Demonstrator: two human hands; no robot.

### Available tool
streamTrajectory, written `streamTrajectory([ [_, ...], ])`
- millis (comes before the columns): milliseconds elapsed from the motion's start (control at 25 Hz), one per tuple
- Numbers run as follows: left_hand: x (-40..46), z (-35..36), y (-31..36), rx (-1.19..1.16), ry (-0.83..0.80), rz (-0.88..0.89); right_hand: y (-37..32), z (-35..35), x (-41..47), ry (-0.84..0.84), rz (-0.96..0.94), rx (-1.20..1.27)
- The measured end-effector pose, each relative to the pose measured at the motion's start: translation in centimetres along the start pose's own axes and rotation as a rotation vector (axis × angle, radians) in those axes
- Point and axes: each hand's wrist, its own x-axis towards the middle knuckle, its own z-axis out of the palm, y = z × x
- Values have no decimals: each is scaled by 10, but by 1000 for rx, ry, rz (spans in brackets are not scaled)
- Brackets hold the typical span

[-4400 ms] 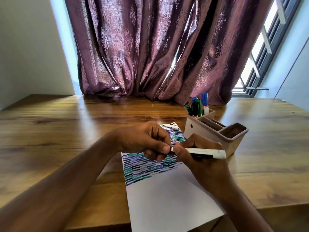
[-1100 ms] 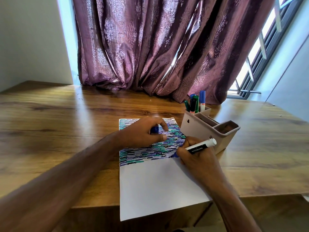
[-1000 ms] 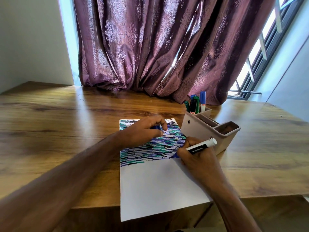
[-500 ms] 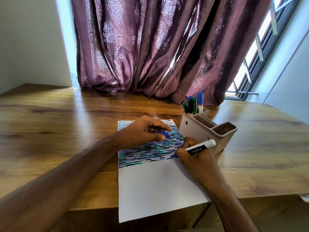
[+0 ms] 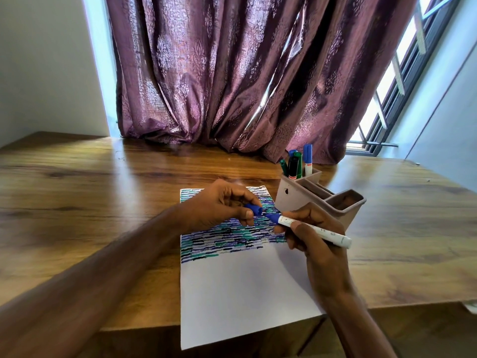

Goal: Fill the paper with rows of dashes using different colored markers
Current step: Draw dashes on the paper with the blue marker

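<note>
Two hands: both work above the paper [image 5: 240, 288], which lies flat on the counter [image 5: 90, 202], its near edge overhanging the counter's near edge.
Left hand [image 5: 222, 205]: fingers curled, pinching the blue cap [image 5: 254, 209] between thumb and forefinger, open end facing the marker tip.
Right hand [image 5: 317, 236]: fingers wrapped round the white barrel of the marker [image 5: 313, 229], close behind the blue tip; the rear end projects toward the counter's right edge.
Cap and tip: near each other, apparently not yet joined; the gap is small.
Step in hand: judged to be capping or uncapping; the frame alone does not settle which.
Paper state: dashes in blue, teal and black fill the far portion; the near portion is blank, so roughly half of the task remains.
Marker handling: judged light, rigid and smooth-walled; grip near the tip for control and align the cap squarely before pressing.
Cap handling: small, hard, liable to slip; a thumb-and-forefinger pinch on its side wall suits it.
Paper handling: thin, limp and easily shifted or creased; steady it with flat pressure, well away from wet ink.
Holder [image 5: 304, 195]: stands beside the paper's far right corner; spare markers [image 5: 296, 164] stand upright in its far compartment.
Risk: the uncapped tip may smear the finished rows beneath it.
</note>
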Motion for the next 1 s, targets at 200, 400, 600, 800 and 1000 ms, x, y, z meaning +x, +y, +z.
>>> streamTrajectory([
  [200,-2,5,5,-27,-78,12,1,1,1,-55,-11,-78],
  [400,-4,3,5,-116,-137,4,1,-1,2,-94,-40,-97],
  [600,-2,3,2,-143,-113,43,1,-1,4,-124,-41,-91],
  [800,-1,8,-4,-184,-102,-24,4,1,8,-122,-67,-177],
  [1000,0,9,-8,-269,-49,-105,11,-2,10,-89,-24,-356],
])
